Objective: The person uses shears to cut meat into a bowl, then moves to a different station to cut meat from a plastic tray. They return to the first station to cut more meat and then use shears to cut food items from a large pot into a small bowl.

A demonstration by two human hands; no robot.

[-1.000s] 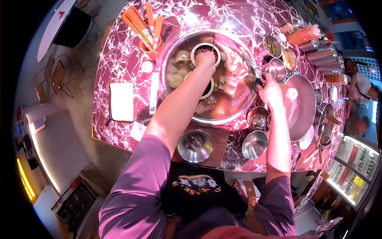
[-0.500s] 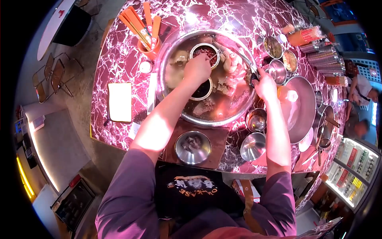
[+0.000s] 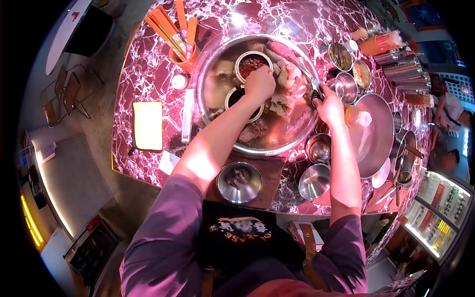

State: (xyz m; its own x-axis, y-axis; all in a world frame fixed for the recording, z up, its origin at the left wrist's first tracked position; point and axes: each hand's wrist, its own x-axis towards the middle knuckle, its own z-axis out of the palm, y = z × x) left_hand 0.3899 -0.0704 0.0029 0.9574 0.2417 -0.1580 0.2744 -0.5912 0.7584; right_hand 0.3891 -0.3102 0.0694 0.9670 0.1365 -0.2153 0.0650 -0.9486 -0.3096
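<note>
Some scissors (image 3: 315,96) — in the right hand (image 3: 331,105); left hand (image 3: 261,84) at a red-filled bowl (image 3: 237,68).

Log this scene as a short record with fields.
left hand: above the basin, beside the bowl of red food; grip unclear
right hand: holding a black-handled tool
basin contents: pale chunks in liquid, two bowls
nearer the person: metal bowl with dark pieces
orange holder: orange-handled utensils
</note>
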